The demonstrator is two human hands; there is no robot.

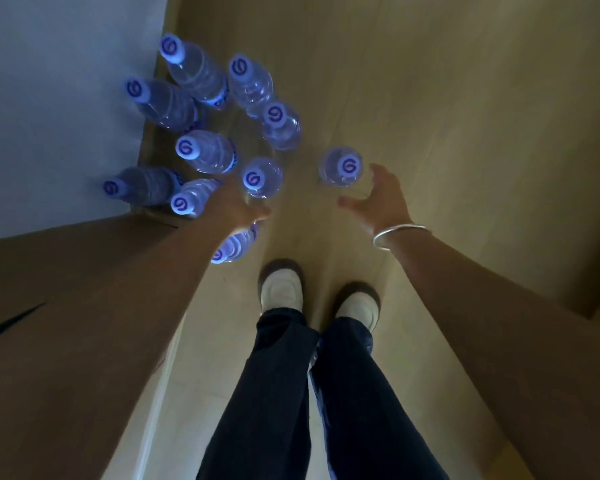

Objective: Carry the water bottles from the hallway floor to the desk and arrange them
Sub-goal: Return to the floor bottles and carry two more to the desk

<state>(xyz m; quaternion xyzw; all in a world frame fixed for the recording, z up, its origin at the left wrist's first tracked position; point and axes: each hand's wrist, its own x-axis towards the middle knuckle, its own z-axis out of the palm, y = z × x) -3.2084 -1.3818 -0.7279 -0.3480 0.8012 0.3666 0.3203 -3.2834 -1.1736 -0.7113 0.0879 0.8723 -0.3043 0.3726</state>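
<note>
Right hand (378,195) spread open just beside lone clear plastic water bottle (341,167), upright, cap up, on tan wood floor (430,98); left hand (238,211) fingers hidden among the upright bottle cluster (219,133) by grey wall (49,98), grip unclear; pale shoes (281,289) below.

Clear, glossy plastic water bottles (208,152) with matt white caps stand on a smooth, satin wood-look floor (430,98); the bracelet (400,232) is polished metal, the trousers (274,393) dark matt cloth, the wall (49,81) matt painted
</note>
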